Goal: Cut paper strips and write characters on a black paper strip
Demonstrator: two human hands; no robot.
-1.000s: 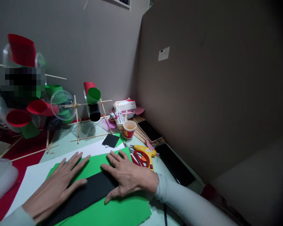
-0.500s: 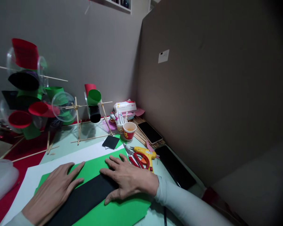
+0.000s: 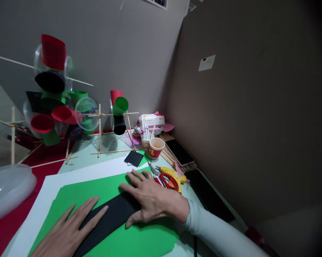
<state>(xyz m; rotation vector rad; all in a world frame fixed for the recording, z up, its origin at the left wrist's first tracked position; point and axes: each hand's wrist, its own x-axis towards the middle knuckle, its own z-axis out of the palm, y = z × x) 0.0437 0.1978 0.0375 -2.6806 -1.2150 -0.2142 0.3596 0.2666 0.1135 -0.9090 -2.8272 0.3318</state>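
A folded-looking black paper strip (image 3: 114, 216) lies slantwise across a green sheet (image 3: 150, 239). My left hand (image 3: 74, 228) rests over the strip's near part, fingers stretched out and spread apart. Flat on the strip's far end is my right hand (image 3: 147, 200), its fingers spread and its thumb beside the strip's lower edge. Neither hand grips anything. Beneath the green sheet is a larger white sheet (image 3: 50, 185). Close to my right fingers lie red-handled pliers (image 3: 155, 171), red-handled scissors (image 3: 169, 181) and a yellow glue gun (image 3: 174, 174).
Wooden stick frames (image 3: 99, 132) at the back left carry red, green and black paper tubes (image 3: 120, 106). A paper cup (image 3: 156, 151), markers (image 3: 147, 132), a phone (image 3: 180, 151) and a small black square (image 3: 134, 158) stand or lie behind. A translucent balloon-like object (image 3: 9, 189) sits left.
The view has swung left, so the background appears farther right. My left hand has drawn back toward me along the black strip; my right hand stays on its far end.
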